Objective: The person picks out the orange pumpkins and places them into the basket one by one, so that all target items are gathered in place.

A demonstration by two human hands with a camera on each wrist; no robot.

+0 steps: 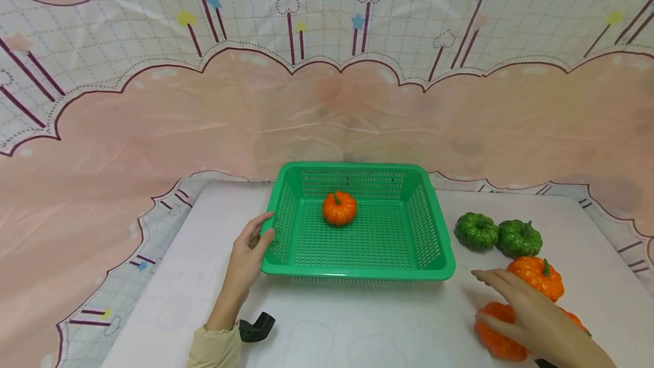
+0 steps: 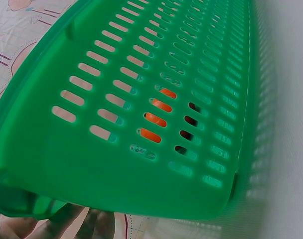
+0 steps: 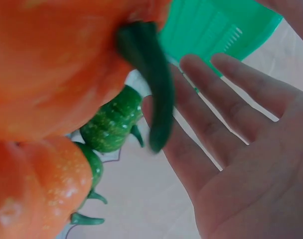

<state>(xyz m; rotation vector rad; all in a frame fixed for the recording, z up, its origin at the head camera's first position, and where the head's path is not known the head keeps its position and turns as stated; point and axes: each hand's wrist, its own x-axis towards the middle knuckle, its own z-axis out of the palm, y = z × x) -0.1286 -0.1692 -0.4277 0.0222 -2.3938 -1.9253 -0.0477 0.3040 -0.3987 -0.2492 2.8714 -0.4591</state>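
A green plastic basket (image 1: 357,272) stands at the middle of the table, with one small orange pumpkin (image 1: 339,209) inside. My left hand (image 1: 247,254) holds the basket's left rim; in the left wrist view its fingers (image 2: 99,224) show below the rim. At the right, my right hand (image 1: 531,314) hovers with spread fingers over an orange pumpkin (image 1: 495,341), partly covering it. Another orange pumpkin (image 1: 536,278) lies just beyond that hand, and a third shows partly behind it. The right wrist view shows the bare palm beside a large orange pumpkin (image 3: 57,64) with a green stem.
Two green pumpkins, one nearer the basket (image 1: 477,231) and one to its right (image 1: 520,238), sit side by side on the white table (image 1: 327,322). A small black object (image 1: 257,327) lies near the left sleeve. A patterned cloth (image 1: 337,112) hangs behind the table.
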